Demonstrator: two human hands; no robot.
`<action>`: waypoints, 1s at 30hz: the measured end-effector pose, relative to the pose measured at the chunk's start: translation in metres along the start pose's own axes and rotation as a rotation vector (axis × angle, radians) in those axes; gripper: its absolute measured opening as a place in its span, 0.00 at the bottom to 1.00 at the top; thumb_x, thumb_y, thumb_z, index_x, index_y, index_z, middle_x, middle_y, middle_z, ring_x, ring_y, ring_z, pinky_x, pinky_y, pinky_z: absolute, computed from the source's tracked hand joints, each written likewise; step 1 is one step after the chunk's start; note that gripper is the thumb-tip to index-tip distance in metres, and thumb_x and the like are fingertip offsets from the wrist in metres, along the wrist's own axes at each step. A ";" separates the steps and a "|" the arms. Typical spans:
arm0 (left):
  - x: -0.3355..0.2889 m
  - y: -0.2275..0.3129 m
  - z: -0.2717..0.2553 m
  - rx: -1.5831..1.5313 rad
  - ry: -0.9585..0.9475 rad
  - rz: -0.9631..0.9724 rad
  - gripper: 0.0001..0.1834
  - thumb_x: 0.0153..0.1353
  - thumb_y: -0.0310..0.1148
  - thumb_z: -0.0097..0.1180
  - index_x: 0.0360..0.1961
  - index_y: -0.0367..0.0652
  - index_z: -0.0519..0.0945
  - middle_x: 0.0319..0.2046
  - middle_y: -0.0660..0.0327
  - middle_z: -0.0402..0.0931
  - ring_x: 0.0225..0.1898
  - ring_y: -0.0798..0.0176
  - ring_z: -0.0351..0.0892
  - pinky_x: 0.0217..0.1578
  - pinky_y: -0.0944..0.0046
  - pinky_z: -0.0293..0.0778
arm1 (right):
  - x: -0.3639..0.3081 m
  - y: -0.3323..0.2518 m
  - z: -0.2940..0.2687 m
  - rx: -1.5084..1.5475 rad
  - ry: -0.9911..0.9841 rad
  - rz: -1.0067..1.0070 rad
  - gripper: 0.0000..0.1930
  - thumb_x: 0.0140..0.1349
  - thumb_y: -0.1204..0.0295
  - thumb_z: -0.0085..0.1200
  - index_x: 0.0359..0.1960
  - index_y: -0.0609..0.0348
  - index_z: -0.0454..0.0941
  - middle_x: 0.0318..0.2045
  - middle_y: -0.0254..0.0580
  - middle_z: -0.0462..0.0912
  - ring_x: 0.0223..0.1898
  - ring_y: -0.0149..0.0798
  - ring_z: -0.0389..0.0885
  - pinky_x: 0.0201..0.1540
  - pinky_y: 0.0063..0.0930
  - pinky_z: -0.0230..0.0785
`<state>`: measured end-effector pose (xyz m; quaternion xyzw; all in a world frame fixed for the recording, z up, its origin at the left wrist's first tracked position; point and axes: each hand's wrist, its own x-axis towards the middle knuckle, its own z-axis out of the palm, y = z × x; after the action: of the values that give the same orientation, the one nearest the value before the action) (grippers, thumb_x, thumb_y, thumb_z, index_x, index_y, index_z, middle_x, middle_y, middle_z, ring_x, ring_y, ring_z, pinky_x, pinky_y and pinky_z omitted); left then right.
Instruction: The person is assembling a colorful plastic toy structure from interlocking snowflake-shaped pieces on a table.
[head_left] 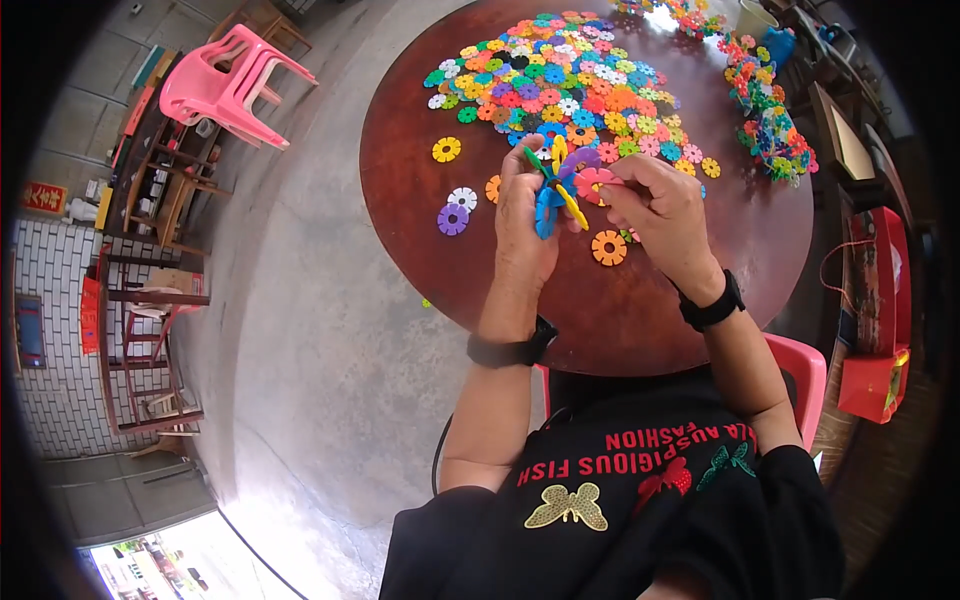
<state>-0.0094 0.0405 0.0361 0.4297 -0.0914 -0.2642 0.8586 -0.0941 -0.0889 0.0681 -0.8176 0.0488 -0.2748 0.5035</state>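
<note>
My left hand (524,222) is closed on a small cluster of interlocking plastic discs (557,188), with blue, yellow, green and purple pieces joined at angles. Between the thumb and fingers of my right hand (662,205) is a pink-red notched disc (596,184), held at the right side of the cluster. Whether that disc is slotted into the cluster, I cannot tell. Below my hands an orange disc (608,248) lies flat on the table. Left of them lie a purple disc (453,219), a white disc (462,198) and a yellow disc (446,149).
A big pile of loose coloured discs (560,75) covers the far part of the round brown table (420,240). Chains of joined discs (765,110) run along its far right edge. Pink plastic chairs (235,85) stand at the far left, and a red bag (880,300) is at the right.
</note>
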 end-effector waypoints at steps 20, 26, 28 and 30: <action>-0.003 -0.015 0.006 0.223 -0.062 0.208 0.22 0.64 0.40 0.37 0.57 0.41 0.63 0.33 0.58 0.73 0.20 0.70 0.72 0.19 0.74 0.69 | 0.006 0.011 0.000 -0.093 -0.012 -0.194 0.03 0.54 0.79 0.55 0.31 0.63 0.76 0.24 0.43 0.78 0.20 0.37 0.79 0.23 0.27 0.69; 0.002 0.002 0.000 0.118 -0.081 0.049 0.24 0.65 0.45 0.35 0.58 0.46 0.62 0.42 0.56 0.76 0.38 0.62 0.79 0.29 0.65 0.77 | 0.015 0.014 -0.015 0.028 -0.109 -0.046 0.04 0.55 0.79 0.55 0.32 0.65 0.76 0.20 0.41 0.78 0.20 0.30 0.79 0.22 0.21 0.68; 0.000 0.009 -0.002 0.006 -0.065 -0.043 0.27 0.65 0.51 0.37 0.60 0.49 0.61 0.39 0.58 0.76 0.36 0.64 0.77 0.30 0.63 0.74 | 0.016 0.010 -0.023 0.047 -0.130 0.019 0.03 0.56 0.80 0.54 0.32 0.65 0.77 0.19 0.38 0.78 0.20 0.27 0.78 0.23 0.20 0.68; 0.001 0.011 -0.006 -0.005 -0.079 -0.048 0.32 0.64 0.59 0.36 0.61 0.50 0.60 0.41 0.55 0.77 0.38 0.61 0.79 0.30 0.63 0.76 | 0.019 0.012 -0.033 0.076 -0.312 0.020 0.04 0.57 0.80 0.53 0.34 0.65 0.77 0.20 0.35 0.78 0.21 0.25 0.77 0.24 0.19 0.68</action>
<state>-0.0024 0.0492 0.0411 0.4189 -0.1144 -0.3020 0.8487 -0.0920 -0.1279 0.0766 -0.8301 -0.0321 -0.1411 0.5385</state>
